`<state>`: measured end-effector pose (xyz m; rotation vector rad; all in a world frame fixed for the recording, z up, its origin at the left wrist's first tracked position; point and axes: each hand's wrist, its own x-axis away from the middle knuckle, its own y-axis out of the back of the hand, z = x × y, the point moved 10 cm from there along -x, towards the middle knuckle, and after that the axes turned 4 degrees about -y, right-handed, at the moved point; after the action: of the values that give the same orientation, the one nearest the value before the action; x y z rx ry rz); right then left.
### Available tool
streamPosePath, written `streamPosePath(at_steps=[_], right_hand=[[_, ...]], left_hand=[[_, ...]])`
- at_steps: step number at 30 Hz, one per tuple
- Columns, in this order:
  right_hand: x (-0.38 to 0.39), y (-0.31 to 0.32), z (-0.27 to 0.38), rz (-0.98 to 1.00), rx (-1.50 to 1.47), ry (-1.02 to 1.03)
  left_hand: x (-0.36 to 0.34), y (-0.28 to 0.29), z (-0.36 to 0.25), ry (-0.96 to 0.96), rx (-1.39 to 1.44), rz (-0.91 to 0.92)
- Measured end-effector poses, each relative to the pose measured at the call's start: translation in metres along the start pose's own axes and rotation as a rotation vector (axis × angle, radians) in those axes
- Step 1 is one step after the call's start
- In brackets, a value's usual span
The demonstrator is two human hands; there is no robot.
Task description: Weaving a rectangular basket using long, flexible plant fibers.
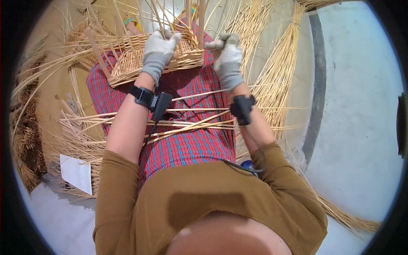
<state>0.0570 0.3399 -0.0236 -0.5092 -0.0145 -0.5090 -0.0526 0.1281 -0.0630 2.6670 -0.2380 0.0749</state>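
Wicker basket point(131, 63) partly hidden by left hand point(159, 53); stakes point(201, 25) cropped above.

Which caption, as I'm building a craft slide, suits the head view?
Gloved left hand at a wicker basket, gloved right hand near its right end, pale rods crossing plaid cloth.

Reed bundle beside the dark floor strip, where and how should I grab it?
Probably grip the reed bundle around its narrow neck, coming from the right. The reeds gather tightly there and spread toward the person. Other reeds crowd its left, while its right faces the dark floor strip.
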Motion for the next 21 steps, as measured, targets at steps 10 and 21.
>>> streamPosePath(at_steps=[10,21], right_hand=[[0.058,-0.002,0.032,0.274,1.475,0.350],[0.051,-0.037,-0.001,0.346,0.153,-0.007]], left_hand=[[0.145,0.081,-0.025,-0.706,-0.663,0.278],[0.115,0.064,0.031,-0.092,0.104,0.545]])
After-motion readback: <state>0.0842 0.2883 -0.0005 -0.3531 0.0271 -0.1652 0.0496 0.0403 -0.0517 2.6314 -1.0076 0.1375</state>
